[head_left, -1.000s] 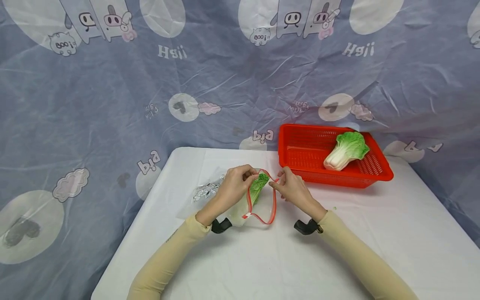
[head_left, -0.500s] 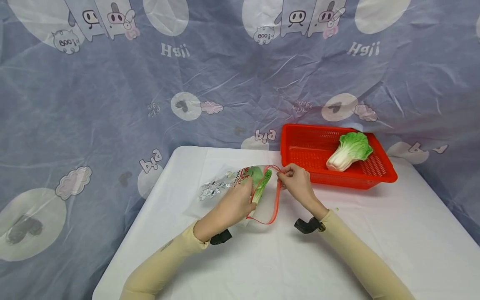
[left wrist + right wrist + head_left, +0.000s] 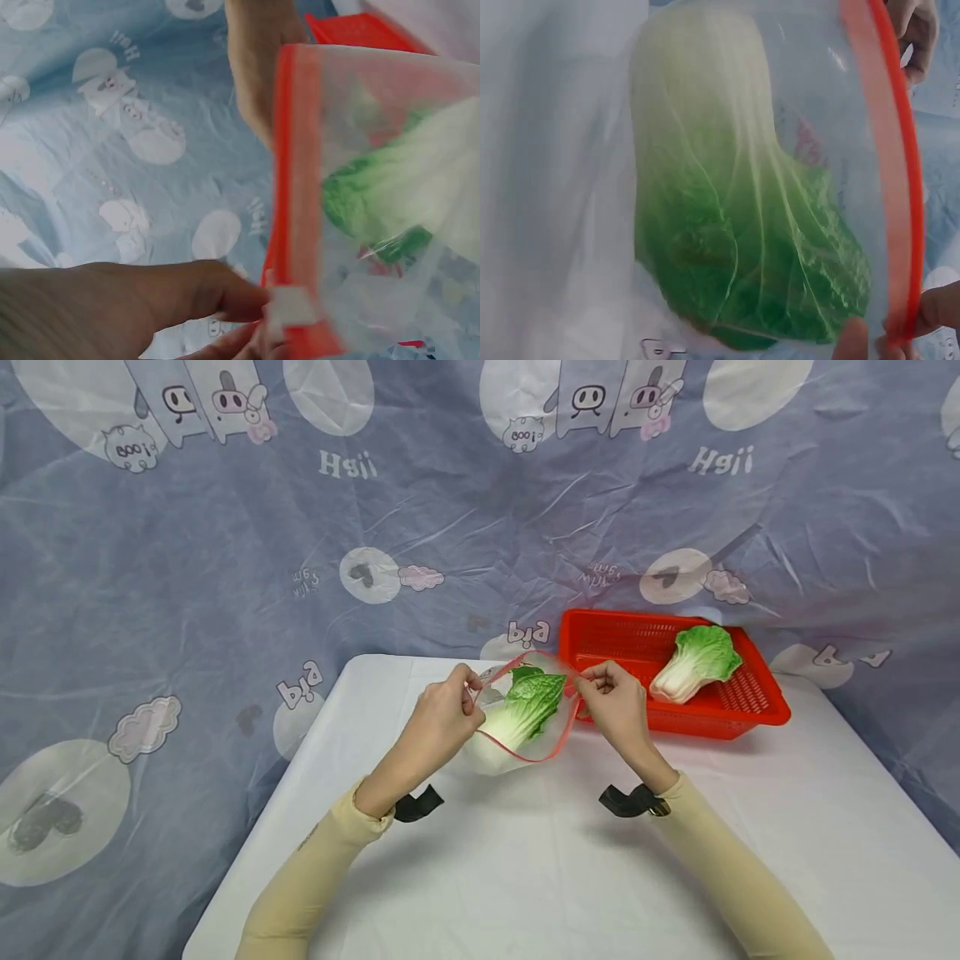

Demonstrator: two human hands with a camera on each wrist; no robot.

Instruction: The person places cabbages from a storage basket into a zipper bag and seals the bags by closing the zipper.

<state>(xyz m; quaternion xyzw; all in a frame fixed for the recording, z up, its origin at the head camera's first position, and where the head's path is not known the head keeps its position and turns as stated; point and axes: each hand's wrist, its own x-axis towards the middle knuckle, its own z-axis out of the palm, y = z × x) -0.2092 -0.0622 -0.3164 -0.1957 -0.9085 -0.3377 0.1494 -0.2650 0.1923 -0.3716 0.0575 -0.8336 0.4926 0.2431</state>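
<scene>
A clear zip bag (image 3: 489, 763) with a red zip edge is held up above the table, its mouth spread into a loop. Inside it lies a Chinese cabbage (image 3: 517, 714), green leaves toward the mouth. My left hand (image 3: 437, 720) pinches the left end of the red edge, beside a white slider (image 3: 292, 306) in the left wrist view. At the opposite end my right hand (image 3: 621, 706) pinches the edge between thumb and fingers. Through the film in the right wrist view, the whole cabbage (image 3: 712, 195) shows.
A red perforated basket (image 3: 600, 647) stands at the back right, close behind my right hand. A second Chinese cabbage (image 3: 696, 662) lies in it. The white-covered table (image 3: 525, 877) meets a patterned cloth backdrop (image 3: 450, 510) behind.
My left hand has come out from the cabbage and taken the bag's left edge. Both hands have lifted the bag, and its mouth is stretched wider. The cabbage now shows plainly inside.
</scene>
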